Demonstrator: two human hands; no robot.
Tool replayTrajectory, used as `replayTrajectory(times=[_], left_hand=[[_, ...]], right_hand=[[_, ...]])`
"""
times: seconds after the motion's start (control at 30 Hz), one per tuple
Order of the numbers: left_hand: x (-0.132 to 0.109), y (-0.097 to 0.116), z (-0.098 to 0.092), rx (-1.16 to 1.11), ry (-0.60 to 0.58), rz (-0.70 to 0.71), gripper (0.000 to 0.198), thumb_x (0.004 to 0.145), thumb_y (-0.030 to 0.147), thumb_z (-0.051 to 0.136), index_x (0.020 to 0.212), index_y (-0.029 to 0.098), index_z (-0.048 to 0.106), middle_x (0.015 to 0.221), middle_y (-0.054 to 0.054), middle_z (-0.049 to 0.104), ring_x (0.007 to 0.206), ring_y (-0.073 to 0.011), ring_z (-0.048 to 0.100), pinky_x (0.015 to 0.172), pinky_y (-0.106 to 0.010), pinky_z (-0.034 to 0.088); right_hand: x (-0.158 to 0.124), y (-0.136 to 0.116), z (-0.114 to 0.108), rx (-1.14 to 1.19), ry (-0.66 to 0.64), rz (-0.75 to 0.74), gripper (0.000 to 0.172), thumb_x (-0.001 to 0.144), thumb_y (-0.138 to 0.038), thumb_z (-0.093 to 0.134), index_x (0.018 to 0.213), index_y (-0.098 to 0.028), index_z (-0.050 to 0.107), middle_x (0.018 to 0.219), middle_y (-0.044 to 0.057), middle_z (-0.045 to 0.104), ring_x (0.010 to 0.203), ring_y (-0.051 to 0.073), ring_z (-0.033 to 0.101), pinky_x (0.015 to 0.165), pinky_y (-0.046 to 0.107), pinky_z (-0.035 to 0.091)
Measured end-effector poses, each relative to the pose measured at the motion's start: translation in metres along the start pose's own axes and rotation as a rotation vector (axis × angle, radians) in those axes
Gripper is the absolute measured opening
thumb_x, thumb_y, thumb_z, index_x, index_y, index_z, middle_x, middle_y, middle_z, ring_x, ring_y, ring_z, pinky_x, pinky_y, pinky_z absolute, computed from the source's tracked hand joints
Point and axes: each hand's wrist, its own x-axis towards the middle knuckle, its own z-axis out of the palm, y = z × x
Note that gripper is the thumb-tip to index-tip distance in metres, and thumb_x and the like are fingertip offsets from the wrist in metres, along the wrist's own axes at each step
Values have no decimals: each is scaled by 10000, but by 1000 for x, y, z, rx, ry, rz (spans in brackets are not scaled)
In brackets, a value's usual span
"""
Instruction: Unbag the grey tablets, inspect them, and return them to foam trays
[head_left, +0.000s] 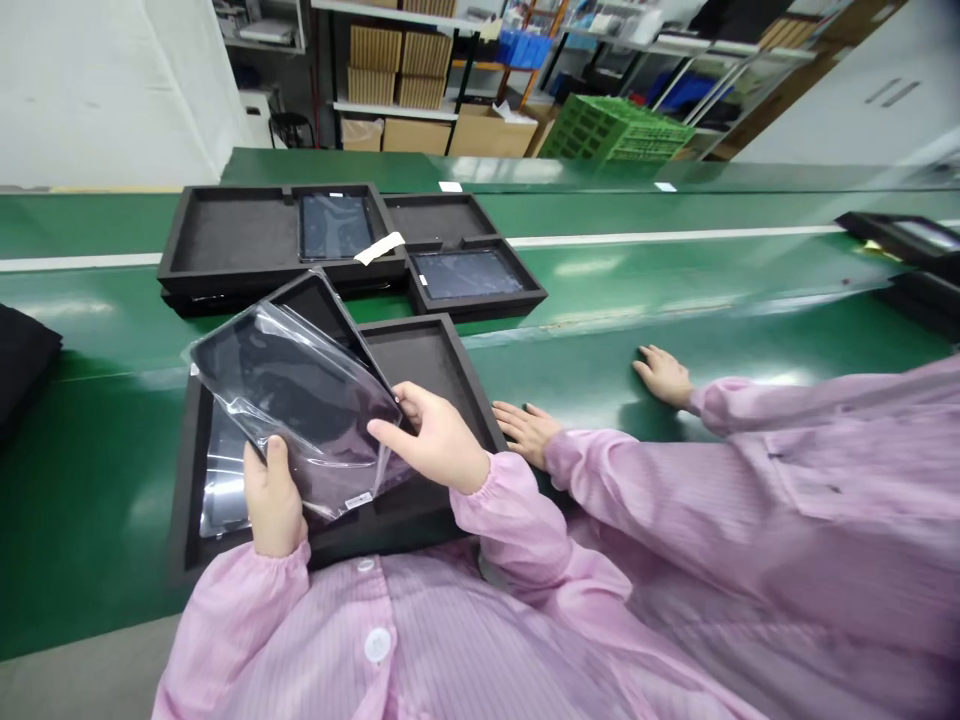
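Note:
My left hand (276, 500) grips the lower left edge of a dark flat tablet-like panel (300, 385), thumb on top. Clear plastic film with a small white label covers much of the panel. My right hand (442, 440) pinches its right corner between thumb and fingers. The panel is tilted above a black foam tray (457, 370). In that tray's left part lies another glossy panel (223, 475), partly hidden by the held one.
Behind stand more black trays (225, 272) (536, 297) with dark panels in them. A co-worker's two hands (529, 432) (666, 378) rest on the green table (600, 340) at the right. Black objects lie at both table sides.

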Motion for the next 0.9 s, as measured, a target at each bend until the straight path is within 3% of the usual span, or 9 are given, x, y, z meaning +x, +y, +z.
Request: replayTrajectory(times=[0.1,0.17,0.23,0.33,0.43,0.53,0.63,0.77,0.9], left_hand=[[-1,0,-1,-15,9,-86,445,846,581,599,1060,190,621,1049,-41,642,1036,-199,585,966,-310,427],[-1,0,-3,-28,-3,-178,440,850,580,593,1047,189,631,1031,-43,647,1013,-202,593,926,-308,453],[0,1,-6,-33,-46,-241,438,849,587,596,1028,189,635,969,-36,648,949,-200,605,869,-304,478],[1,4,-12,-22,-125,-248,455,863,584,589,1104,201,637,1021,-49,667,1034,-221,616,912,-311,484],[4,13,-24,-29,-201,-252,503,857,547,628,1238,219,615,1190,-69,664,1186,-245,588,983,-320,473],[10,24,-40,-158,-275,-257,629,832,567,652,1347,217,559,1254,-96,654,1141,-255,622,852,-308,538],[17,28,-56,-250,-336,-190,725,833,625,610,1421,223,475,1231,-115,666,994,-248,676,659,-289,554],[21,16,-64,-177,-352,-152,659,841,618,606,1308,157,549,1128,-144,701,910,-228,693,714,-295,558],[21,4,-61,-204,-357,-186,563,821,595,645,1155,142,631,1017,-136,725,819,-213,690,689,-288,538]], right_hand=[[0,6,-9,108,-201,-32,233,730,-234,604,957,-203,563,764,-17,604,690,131,573,685,270,455],[0,13,-16,319,-385,-22,412,680,-146,560,1088,-206,561,946,18,660,864,147,634,804,278,486],[-1,19,-21,466,-472,35,558,635,-101,561,1181,-214,548,1061,31,671,962,152,644,854,275,490],[-2,20,-18,556,-495,173,557,690,-167,636,1237,-216,543,1057,33,686,857,149,667,785,278,522],[4,11,-10,534,-395,184,428,728,-240,732,1135,-185,611,971,23,695,751,120,659,783,263,549],[23,-10,-7,602,-381,263,292,724,-237,746,985,-145,652,782,16,678,624,116,636,622,233,565],[58,-37,-7,674,-362,335,143,788,-182,671,918,-127,648,726,34,681,566,127,633,508,230,558],[133,-74,7,642,-217,221,117,882,-53,545,900,-138,624,722,29,682,634,143,664,593,283,608],[226,-95,44,635,-152,154,133,958,-59,508,883,-147,575,795,5,666,725,111,660,741,300,618]])
